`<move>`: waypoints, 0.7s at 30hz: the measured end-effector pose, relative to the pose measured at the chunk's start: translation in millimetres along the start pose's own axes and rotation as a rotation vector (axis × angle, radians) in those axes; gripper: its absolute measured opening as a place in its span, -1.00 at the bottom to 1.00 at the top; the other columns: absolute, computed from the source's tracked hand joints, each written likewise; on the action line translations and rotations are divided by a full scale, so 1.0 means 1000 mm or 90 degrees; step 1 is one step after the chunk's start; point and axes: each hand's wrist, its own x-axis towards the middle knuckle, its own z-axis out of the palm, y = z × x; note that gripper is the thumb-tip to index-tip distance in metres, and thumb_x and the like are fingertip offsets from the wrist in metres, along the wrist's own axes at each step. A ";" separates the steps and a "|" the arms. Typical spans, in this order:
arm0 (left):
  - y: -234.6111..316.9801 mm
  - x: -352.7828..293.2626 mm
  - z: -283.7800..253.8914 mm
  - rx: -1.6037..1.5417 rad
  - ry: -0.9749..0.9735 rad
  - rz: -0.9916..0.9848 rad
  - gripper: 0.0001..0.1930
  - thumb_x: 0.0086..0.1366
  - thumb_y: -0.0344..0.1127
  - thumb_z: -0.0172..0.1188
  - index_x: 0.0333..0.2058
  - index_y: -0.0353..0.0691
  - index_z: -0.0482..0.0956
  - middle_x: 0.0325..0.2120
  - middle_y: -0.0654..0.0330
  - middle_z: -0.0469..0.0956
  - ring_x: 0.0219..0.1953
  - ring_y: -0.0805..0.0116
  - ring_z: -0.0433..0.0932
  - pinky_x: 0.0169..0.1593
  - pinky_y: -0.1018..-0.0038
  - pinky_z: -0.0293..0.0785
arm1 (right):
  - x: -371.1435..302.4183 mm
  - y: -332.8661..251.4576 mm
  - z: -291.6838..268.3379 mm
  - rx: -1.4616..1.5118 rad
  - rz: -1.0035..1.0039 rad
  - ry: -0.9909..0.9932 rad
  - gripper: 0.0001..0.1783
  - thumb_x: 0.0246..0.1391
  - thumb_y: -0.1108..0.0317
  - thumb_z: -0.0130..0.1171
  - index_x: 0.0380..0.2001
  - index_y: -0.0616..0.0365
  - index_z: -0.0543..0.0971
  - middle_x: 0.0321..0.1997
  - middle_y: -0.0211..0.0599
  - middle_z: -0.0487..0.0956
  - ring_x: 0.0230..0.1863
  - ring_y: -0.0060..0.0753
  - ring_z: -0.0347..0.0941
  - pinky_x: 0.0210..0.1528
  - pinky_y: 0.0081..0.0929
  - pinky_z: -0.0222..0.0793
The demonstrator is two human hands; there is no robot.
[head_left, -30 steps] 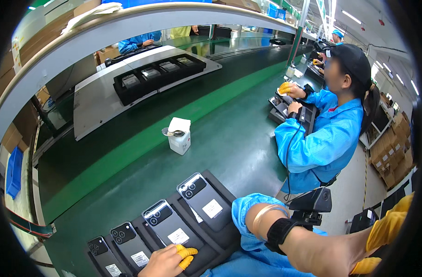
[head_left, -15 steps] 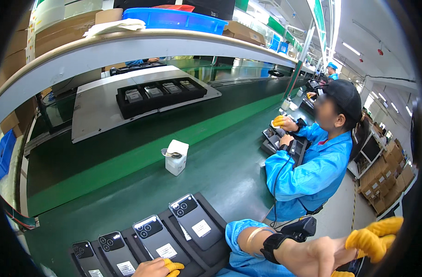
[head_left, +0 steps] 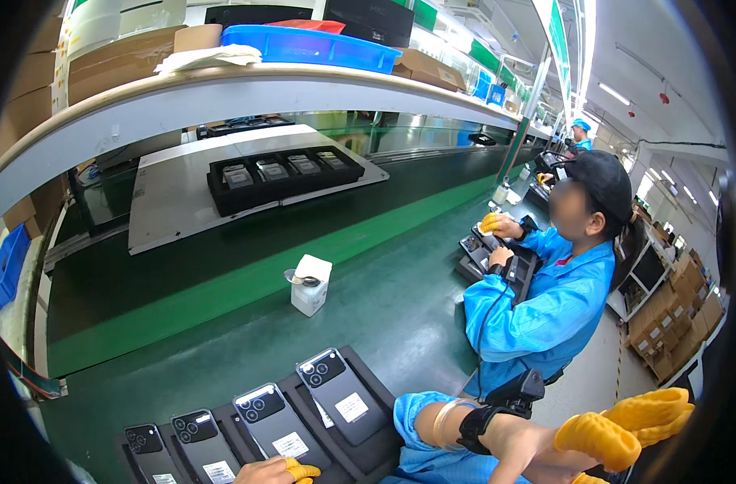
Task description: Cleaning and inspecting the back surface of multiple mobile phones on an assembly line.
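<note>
Several dark grey smartphones lie back up in slots of a black foam tray (head_left: 360,360) at the near edge of the bench, each with a white label. My left hand (head_left: 263,472), with yellow finger cots, is at the lower end of a middle phone (head_left: 270,419). Its fingers are bent together, and the frame edge cuts off what they may grip. To its right lies another phone (head_left: 344,399), apart from the hand. My right hand (head_left: 561,448), also in yellow finger cots, is out to the right beyond the tray, fingers stretched and apart, with nothing visible in them.
A white dispenser bottle (head_left: 310,298) stands on the green bench (head_left: 384,310). Farther back, another black tray (head_left: 283,194) of phones rests on a grey board (head_left: 170,214). A co-worker in blue (head_left: 545,298) works at the right. A shelf (head_left: 303,85) crosses above.
My right hand has shifted left, and its fingers have turned and spread into fuller view. The left hand and the phones stay in place. The view has tilted slightly.
</note>
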 end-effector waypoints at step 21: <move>0.001 -0.003 -0.003 -0.014 0.007 -0.005 -0.86 0.17 -0.40 0.16 -0.27 -0.19 0.55 -0.37 0.14 0.55 -0.29 0.13 0.54 -0.22 0.35 0.50 | -0.042 0.013 0.002 -0.485 -0.593 0.129 -0.14 -0.31 0.10 0.51 0.10 0.10 0.38 0.32 -0.32 0.19 0.32 -0.43 0.07 0.15 -0.26 0.36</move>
